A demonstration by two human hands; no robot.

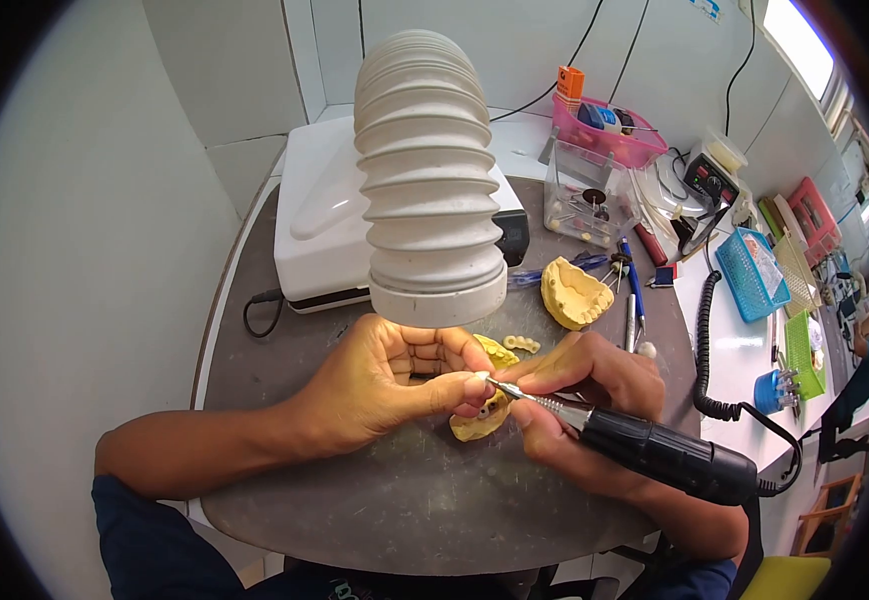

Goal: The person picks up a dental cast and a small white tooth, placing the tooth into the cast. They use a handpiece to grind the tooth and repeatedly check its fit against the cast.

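My left hand pinches a small whitish piece, perhaps a dental crown, between thumb and fingers. In my right hand lies a black and silver rotary handpiece, gripped like a pen, its tip at or very close to that piece. A yellow dental cast sits just below my fingertips, partly covered by them. Behind the fingers shows another yellow cast part. A short row of cream-coloured teeth rests beside it. The larger horseshoe-shaped cast stands farther back.
A ribbed white suction hose hangs over the hands, with a white machine behind it. Pens, a clear box and a pink basket lie at the back right. The handpiece's coiled cord runs along the right side.
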